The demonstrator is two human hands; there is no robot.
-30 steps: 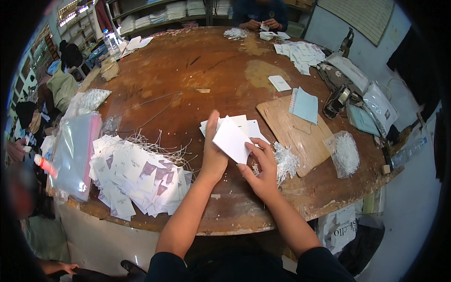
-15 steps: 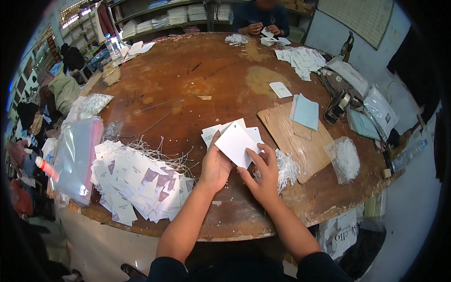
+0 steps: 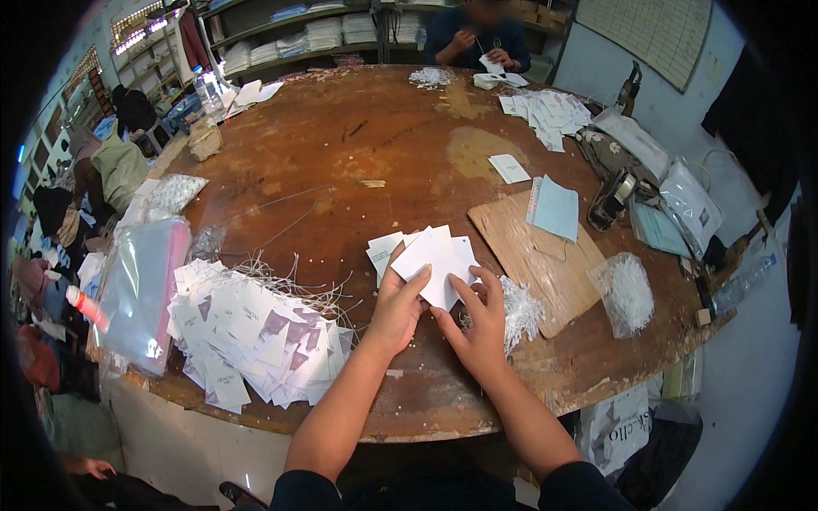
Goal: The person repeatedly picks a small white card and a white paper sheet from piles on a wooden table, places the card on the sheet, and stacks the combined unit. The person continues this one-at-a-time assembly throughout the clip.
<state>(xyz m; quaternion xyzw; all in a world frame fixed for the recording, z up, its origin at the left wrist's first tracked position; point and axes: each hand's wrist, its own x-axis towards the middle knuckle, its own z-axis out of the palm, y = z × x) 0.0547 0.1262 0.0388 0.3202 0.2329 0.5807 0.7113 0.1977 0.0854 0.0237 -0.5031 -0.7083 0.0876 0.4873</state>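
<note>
A plain white card tag (image 3: 433, 262) is between my two hands, over the table's near middle. My left hand (image 3: 397, 308) grips its left side, with the thumb lying on its face. My right hand (image 3: 480, 317) pinches the lower right edge with thumb and index finger. Just beyond lie more white tags (image 3: 385, 249), partly hidden behind the held one. A heap of white tag strings (image 3: 521, 313) lies beside my right hand, partly covered by it. Left of my left forearm spreads a large pile of printed tags (image 3: 243, 336) with strings attached.
A wooden board (image 3: 558, 285) bears a light blue card (image 3: 555, 209). Right of it are a bag of white strings (image 3: 626, 292) and a tape dispenser (image 3: 613, 194). Clear plastic sleeves (image 3: 141, 285) lie at the left edge. Across the table a person (image 3: 477, 38) handles tags.
The held tag has turned and tilted, and my left thumb has come onto its face. My right hand stays at its edge. Across the table, the person's one hand has lifted from the tag.
</note>
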